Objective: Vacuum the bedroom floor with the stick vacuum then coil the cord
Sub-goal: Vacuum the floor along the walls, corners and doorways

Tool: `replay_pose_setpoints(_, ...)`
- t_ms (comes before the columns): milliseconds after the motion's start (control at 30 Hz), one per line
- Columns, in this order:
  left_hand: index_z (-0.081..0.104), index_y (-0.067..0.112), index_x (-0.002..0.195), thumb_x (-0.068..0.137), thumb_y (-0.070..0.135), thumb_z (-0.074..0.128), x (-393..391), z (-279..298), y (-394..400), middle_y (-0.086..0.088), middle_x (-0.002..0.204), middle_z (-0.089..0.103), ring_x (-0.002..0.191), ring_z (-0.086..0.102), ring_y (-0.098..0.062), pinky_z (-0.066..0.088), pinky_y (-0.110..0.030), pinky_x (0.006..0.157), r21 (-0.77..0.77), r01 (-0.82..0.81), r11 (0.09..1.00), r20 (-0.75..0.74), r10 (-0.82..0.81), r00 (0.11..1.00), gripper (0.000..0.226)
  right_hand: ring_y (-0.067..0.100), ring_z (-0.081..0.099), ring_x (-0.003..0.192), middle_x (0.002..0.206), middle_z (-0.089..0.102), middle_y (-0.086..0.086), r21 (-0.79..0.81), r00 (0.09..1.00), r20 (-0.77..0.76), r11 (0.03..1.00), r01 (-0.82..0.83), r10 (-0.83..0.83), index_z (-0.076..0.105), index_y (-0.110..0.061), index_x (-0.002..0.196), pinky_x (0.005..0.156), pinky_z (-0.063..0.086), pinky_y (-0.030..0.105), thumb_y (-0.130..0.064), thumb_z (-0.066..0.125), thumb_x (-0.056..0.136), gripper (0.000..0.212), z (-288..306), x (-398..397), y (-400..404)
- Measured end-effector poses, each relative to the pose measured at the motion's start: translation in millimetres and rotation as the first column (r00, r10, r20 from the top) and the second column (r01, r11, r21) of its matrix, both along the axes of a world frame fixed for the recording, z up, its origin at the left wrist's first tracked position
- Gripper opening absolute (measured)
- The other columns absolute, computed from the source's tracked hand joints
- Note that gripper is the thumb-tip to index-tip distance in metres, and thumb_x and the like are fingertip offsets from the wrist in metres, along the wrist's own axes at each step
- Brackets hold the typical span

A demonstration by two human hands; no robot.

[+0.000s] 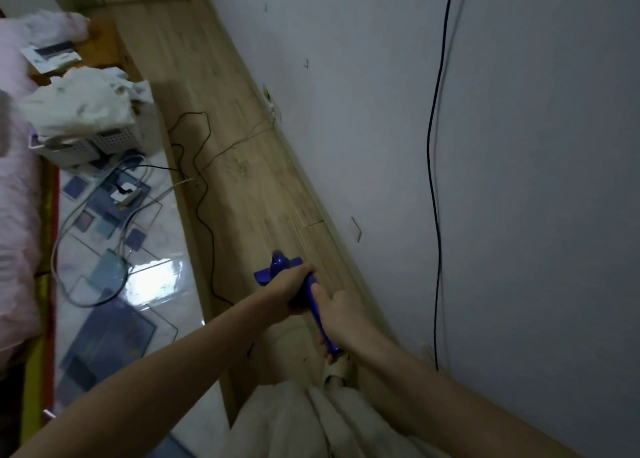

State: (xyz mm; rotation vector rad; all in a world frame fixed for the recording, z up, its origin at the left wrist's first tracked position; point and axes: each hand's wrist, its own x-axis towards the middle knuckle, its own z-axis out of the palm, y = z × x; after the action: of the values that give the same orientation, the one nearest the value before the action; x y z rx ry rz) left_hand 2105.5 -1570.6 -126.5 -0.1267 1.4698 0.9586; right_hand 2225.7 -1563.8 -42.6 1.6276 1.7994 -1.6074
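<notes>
Blue stick vacuum [313, 296] gripped between left hand [289, 289], right hand [341, 313].

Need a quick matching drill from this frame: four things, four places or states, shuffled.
Things:
1. vacuum
2. black cord
3. basket
4. left hand

Places or states:
A. hangs down the wall
B. blue, held in both hands
C. piled with pale cloth, beside the tiled floor
D. grips nearer the vacuum's head than the right hand

Pairs: 1-B, 2-A, 3-C, 4-D
</notes>
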Motion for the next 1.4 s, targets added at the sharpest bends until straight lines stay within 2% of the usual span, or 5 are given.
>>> replay_pose_setpoints(433, 0.049, 0.009, 0.090, 0.096, 0.026, 0.054, -64, -8, 119, -0.010, 0.084, 0.055, 0.071, 0.055, -0.019, 0.048, -0.030, 0.066, -0.110, -0.166, 0.980, -0.255, 0.134, 0.958, 0.019, 0.012, 0.056, 0.050, 0.072, 0.058, 0.004, -0.008, 0.990, -0.058, 0.991, -0.133, 0.132, 0.051, -0.008, 0.106, 0.045, 0.049, 0.024, -0.050, 0.031, 0.102, 0.047, -52, -74, 130)
replay_pose_setpoints(733, 0.051, 0.006, 0.116, 0.098, 0.033, 0.050, -96, -13, 170, -0.010, 0.089, 0.060, 0.076, 0.059, -0.019, 0.047, -0.028, 0.062, -0.108, -0.198, 0.974, -0.316, 0.155, 0.936, 0.033, 0.015, 0.058, 0.052, 0.075, 0.058, 0.008, -0.043, 0.961, -0.007, 0.960, -0.277, 0.277, 0.049, -0.004, 0.124, 0.044, 0.047, 0.025, -0.053, 0.027, 0.102, 0.059, -59, -114, 193)
replay_pose_setpoints(1000, 0.045, 0.007, 0.108, 0.091, 0.020, 0.058, -105, -5, 200, -0.014, 0.106, 0.058, 0.099, 0.060, -0.026, 0.052, -0.037, 0.086, -0.061, -0.243, 0.968, -0.098, 0.237, 0.967, 0.025, 0.016, 0.055, 0.048, 0.063, 0.057, 0.007, -0.004, 0.942, 0.048, 0.943, -0.332, 0.332, 0.046, -0.007, 0.096, 0.048, 0.049, 0.026, -0.053, 0.026, 0.102, 0.051, -26, -112, 232)
replay_pose_setpoints(1200, 0.046, 0.004, 0.104, 0.090, 0.020, 0.053, -110, 12, 202, -0.011, 0.081, 0.053, 0.064, 0.054, -0.019, 0.048, -0.027, 0.049, -0.033, -0.105, 0.994, -0.021, 0.104, 0.994, 0.022, 0.014, 0.054, 0.047, 0.065, 0.055, 0.007, -0.100, 0.947, 0.045, 0.944, -0.313, 0.319, 0.043, -0.008, 0.092, 0.042, 0.047, 0.022, -0.048, 0.027, 0.104, 0.044, 22, -116, 238)
replay_pose_setpoints(1400, 0.050, 0.004, 0.111, 0.088, 0.022, 0.057, -129, 10, 187, -0.014, 0.089, 0.058, 0.071, 0.059, -0.022, 0.051, -0.032, 0.056, -0.042, -0.041, 0.998, 0.050, 0.043, 0.998, 0.030, 0.010, 0.053, 0.045, 0.069, 0.055, 0.004, -0.093, 0.971, 0.027, 0.968, -0.235, 0.238, 0.041, -0.014, 0.101, 0.038, 0.045, 0.017, -0.049, 0.032, 0.102, 0.036, 26, -127, 215)
